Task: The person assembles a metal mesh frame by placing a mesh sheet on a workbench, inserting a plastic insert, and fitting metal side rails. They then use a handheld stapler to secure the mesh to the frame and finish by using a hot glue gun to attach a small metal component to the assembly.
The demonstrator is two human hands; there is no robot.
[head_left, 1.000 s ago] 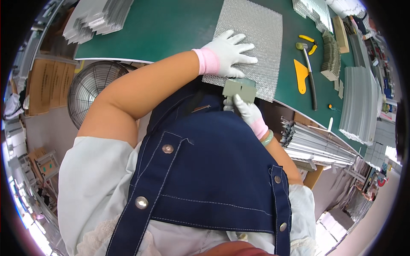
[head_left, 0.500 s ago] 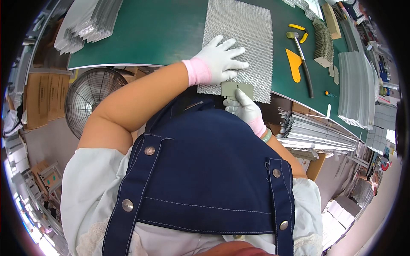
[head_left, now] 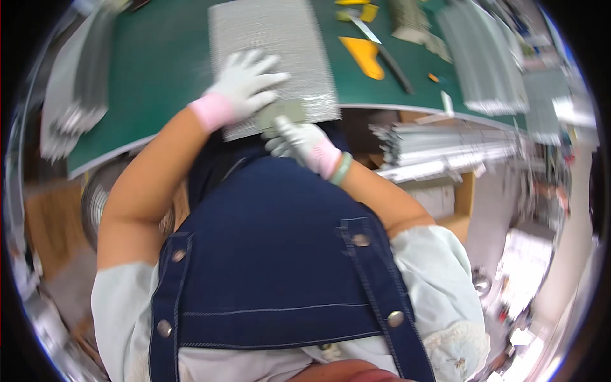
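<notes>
A silvery textured metal sheet lies on the green table, its near end reaching the table's front edge. My left hand, in a white glove with a pink cuff, rests flat on the sheet's left part with fingers spread. My right hand, gloved the same way, grips a small grey-green flat plate at the sheet's near edge, thumb on top and fingers below. Motion blurs the picture, so whether the plate is hooked onto the sheet cannot be made out.
Right of the sheet lie a yellow scraper, a black-handled hammer and yellow-handled pliers. Stacks of thin metal sheets stand at the left and right. Metal strips sit below the table edge; a fan stands lower left.
The view has swung, so the table, sheet and both hands appear further left and the tools higher. My left hand stays spread on the sheet; my right keeps its grip on the plate.
</notes>
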